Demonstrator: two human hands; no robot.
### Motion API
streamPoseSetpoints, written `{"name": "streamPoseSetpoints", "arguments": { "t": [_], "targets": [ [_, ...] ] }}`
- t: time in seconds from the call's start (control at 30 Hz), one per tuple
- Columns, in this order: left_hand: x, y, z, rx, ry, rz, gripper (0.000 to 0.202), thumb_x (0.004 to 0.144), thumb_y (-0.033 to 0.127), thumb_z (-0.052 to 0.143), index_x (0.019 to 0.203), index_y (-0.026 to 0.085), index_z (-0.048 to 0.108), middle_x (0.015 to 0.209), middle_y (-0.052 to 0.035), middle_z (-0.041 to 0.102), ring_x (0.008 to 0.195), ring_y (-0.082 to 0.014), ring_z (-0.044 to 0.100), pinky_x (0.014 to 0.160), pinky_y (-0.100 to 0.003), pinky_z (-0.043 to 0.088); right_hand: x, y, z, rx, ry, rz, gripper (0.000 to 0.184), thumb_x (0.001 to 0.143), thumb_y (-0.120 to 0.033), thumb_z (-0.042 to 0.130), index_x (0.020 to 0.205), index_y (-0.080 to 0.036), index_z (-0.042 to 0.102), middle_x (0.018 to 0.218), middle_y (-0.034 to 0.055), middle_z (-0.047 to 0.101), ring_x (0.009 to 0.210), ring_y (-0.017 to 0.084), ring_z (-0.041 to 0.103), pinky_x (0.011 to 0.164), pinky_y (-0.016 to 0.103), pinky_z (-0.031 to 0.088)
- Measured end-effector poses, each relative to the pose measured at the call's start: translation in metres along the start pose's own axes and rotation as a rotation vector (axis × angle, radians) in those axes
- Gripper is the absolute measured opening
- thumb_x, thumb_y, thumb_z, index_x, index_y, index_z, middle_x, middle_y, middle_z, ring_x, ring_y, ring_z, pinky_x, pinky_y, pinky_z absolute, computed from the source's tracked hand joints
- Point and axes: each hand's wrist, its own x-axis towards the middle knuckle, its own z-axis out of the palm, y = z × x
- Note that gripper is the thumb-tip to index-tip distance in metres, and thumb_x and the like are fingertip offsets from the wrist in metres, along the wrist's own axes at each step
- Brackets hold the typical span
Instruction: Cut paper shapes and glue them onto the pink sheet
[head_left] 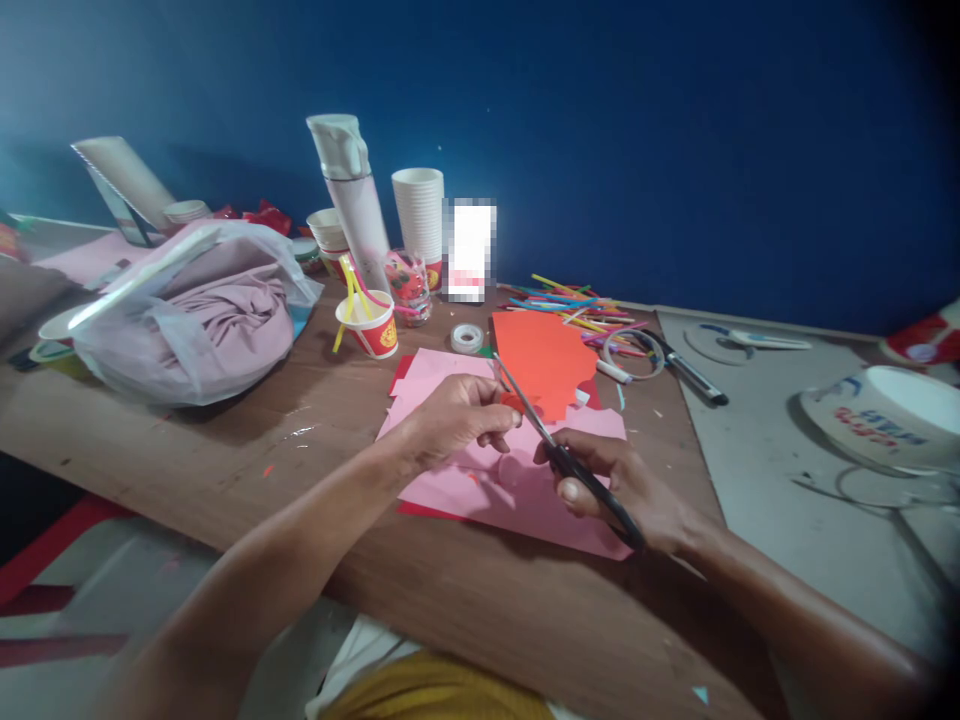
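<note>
My right hand (619,480) grips a pair of black-handled scissors (581,475), its blades pointing up and to the left. My left hand (465,415) is closed, thumb and fingers pinching a small piece of orange-red paper (513,401) beside the blades. Whether the blades touch that piece I cannot tell. Beneath both hands lie pink paper sheets (442,490), with red paper (420,511) showing at their edges. Just beyond the scissors rests a larger orange sheet (541,350) with a cut, wavy edge.
Behind stand a paper cup (375,335) holding yellow strips, a cup stack (418,210), a white bottle (352,210) and a tape roll (466,338). Colourful sticks (577,305) lie at the back. A cutter knife (690,370) is right; a plastic bag with pink cloth (217,320) is left.
</note>
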Motion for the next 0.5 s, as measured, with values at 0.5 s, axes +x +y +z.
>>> {"name": "streamPoseSetpoints", "arguments": {
  "t": [0.5],
  "targets": [
    [0.0053,-0.0041,-0.0061,0.023,-0.058,0.015,0.006,0.068,0.016,0.058,0.071,0.011,0.060,0.050,0.0017,0.055,0.049,-0.0087,0.058,0.045,-0.017,0.030,-0.0001,-0.0001,0.0018,0.107,0.001,0.128,0.038,0.069,-0.046,0.065,0.091,-0.016,0.057,0.067,0.0007,0.050,0.054,0.010,0.042,0.046,0.020,0.039]
  ]
}}
